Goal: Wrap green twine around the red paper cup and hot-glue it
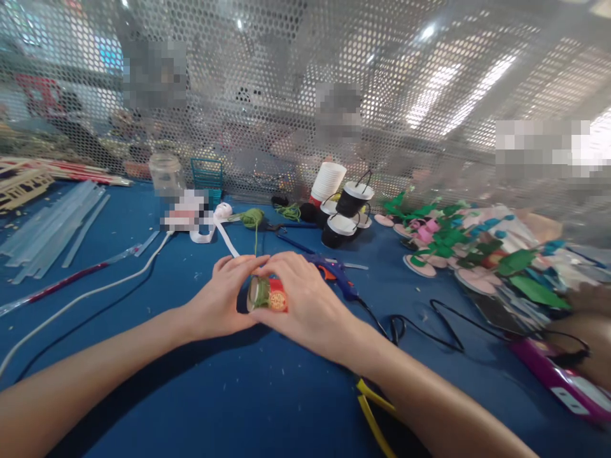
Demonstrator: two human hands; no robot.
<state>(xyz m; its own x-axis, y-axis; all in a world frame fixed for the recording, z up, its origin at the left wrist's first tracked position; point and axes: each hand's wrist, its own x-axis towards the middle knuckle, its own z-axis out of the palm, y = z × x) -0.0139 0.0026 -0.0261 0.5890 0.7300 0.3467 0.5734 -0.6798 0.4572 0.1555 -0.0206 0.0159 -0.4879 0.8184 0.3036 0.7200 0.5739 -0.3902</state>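
A small red paper cup (pixel 278 295) with gold lettering lies on its side between my hands. Green yarn (pixel 260 294) is wrapped around the part near its open end, which faces left. My right hand (pixel 305 299) grips the cup's body, fingers over the top and thumb below. Curled around the open end, my left hand (pixel 224 292) has its fingertips meeting the right ones above and its thumb below. From a green yarn ball (pixel 252 218) behind, a strand runs to my fingertips, where its end is hidden.
A blue glue gun (pixel 337 273) with a black cord lies right of my hands; yellow-handled pliers (pixel 375 413) are near my right forearm. Lidded black cups (pixel 341 229), white ribbon (pixel 224 235), glue sticks (pixel 62 222) and green craft leaves (pixel 449 238) surround the work area. Another person's hand (pixel 589 324) is far right.
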